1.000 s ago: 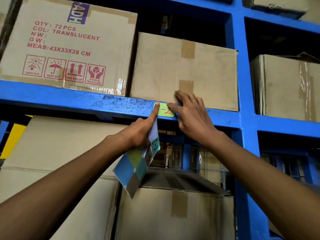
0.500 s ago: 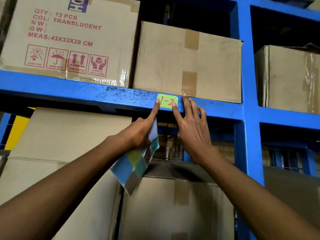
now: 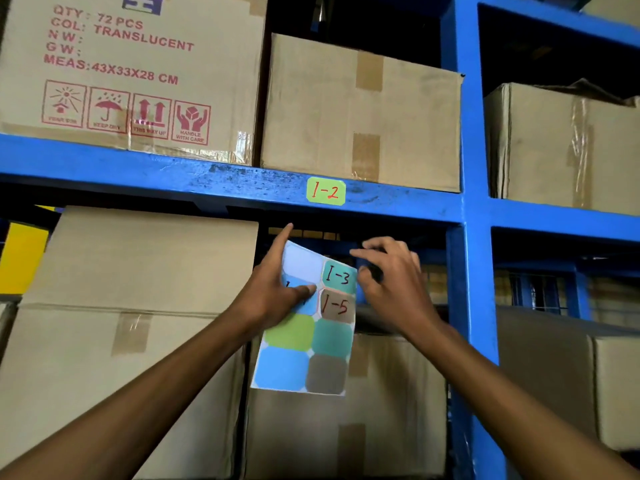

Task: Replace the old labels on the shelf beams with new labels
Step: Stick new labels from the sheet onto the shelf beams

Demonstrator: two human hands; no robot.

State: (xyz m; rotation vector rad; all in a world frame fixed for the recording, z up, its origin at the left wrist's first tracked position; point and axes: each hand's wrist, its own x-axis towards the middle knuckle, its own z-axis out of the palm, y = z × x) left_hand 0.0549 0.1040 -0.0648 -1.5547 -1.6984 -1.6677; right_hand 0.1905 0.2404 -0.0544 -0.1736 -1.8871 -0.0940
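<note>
A green label marked "1-2" [image 3: 326, 191] is stuck on the blue shelf beam [image 3: 173, 174], with no hand touching it. Below the beam my left hand [image 3: 277, 289] holds a sheet of coloured labels [image 3: 304, 341], thumb across its face and index finger pointing up. The sheet shows a teal "1-3" label [image 3: 339, 276] and a brown "1-5" label [image 3: 337, 306], plus blank green, teal, blue and grey ones. My right hand [image 3: 391, 275] hovers at the sheet's upper right edge, fingers curled beside the "1-3" label; whether it touches the label I cannot tell.
Cardboard boxes fill the shelves: a printed one [image 3: 131, 71] and a plain one [image 3: 360, 112] above the beam, more below [image 3: 138, 278]. A blue upright post [image 3: 471, 202] stands right of my hands, with further boxes [image 3: 561, 147] beyond it.
Both hands have dropped away from the "1-2" label, which stays on the beam. The left hand has turned the label sheet face-on, and the right hand has come to its top right corner.
</note>
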